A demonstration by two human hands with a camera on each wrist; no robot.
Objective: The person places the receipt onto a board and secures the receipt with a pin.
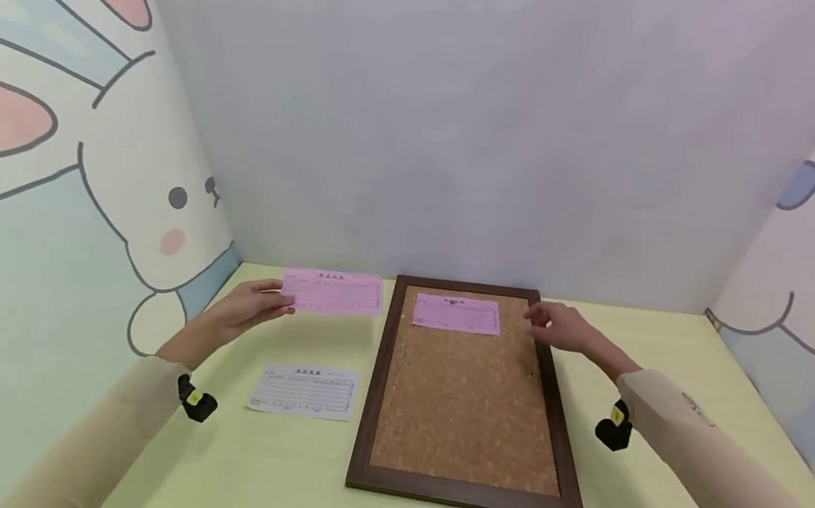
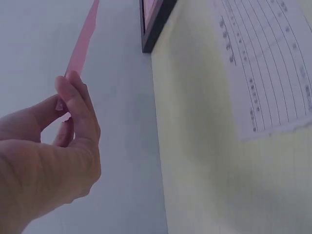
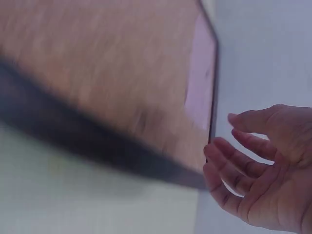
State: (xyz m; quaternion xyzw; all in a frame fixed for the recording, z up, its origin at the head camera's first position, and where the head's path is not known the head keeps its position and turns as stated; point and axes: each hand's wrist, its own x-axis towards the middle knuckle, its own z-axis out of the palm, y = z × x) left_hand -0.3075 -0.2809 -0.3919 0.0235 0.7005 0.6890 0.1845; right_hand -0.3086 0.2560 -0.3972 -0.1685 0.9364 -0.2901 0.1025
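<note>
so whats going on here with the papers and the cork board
A person sits at a pale yellow table with a framed cork board lying flat on it. One pink slip already lies at the board's top edge. The left hand pinches a second pink slip and holds it up off the table, left of the board. The right hand hovers open over the board's upper right corner, holding nothing. A white form lies on the table beside the board.

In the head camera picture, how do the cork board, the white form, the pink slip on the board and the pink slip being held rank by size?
1. Cork board, plainly largest.
2. White form and held pink slip, pinched by the left hand: they look alike, and the slip is raised, so unsure.
3. Pink slip on the board, slightly smaller-looking, but farthest away.
</note>
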